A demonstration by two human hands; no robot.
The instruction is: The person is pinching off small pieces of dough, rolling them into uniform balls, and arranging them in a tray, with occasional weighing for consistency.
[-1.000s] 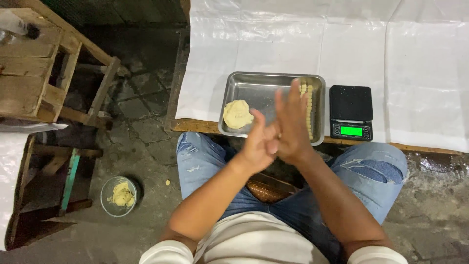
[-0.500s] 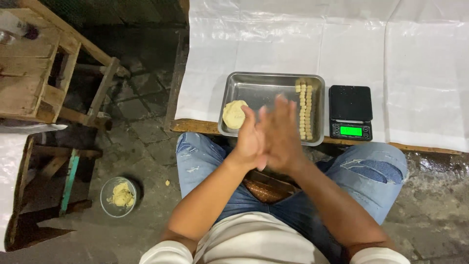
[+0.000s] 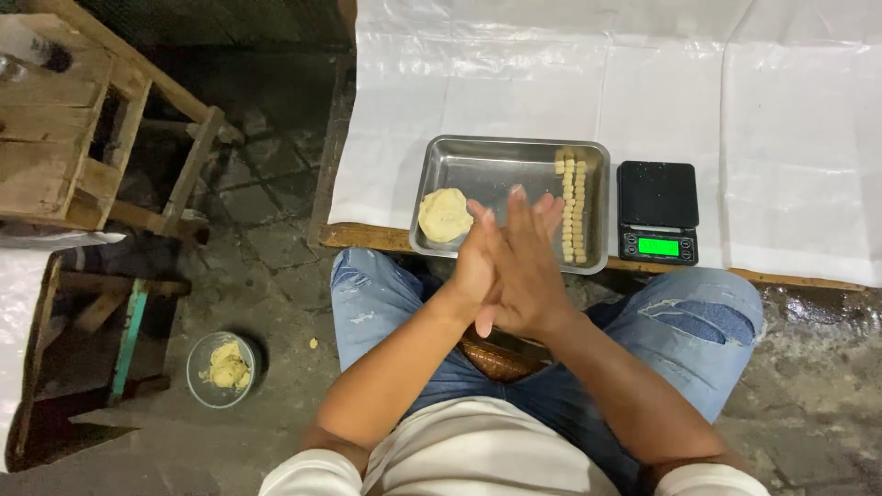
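My left hand point(image 3: 471, 268) and my right hand point(image 3: 531, 280) are pressed palm to palm above my lap, fingers straight and pointing away from me. Whatever lies between the palms is hidden. Just beyond the fingertips, a steel tray point(image 3: 505, 179) sits at the table's near edge. A flattened lump of pale dough point(image 3: 445, 214) lies in its left near corner. Along its right side run two rows of several small dough pieces point(image 3: 571, 207).
A black digital scale point(image 3: 657, 211) with a lit green display stands right of the tray on a white plastic sheet point(image 3: 735, 92). On the stone floor to my left are a small bowl of dough point(image 3: 221, 367) and wooden frames point(image 3: 64, 138). A brown woven object point(image 3: 501, 358) rests between my knees.
My palms have slid against each other: the right hand pulled back toward me and slightly left, while the left hand stayed pressed against it. The tray and the scale have not moved.
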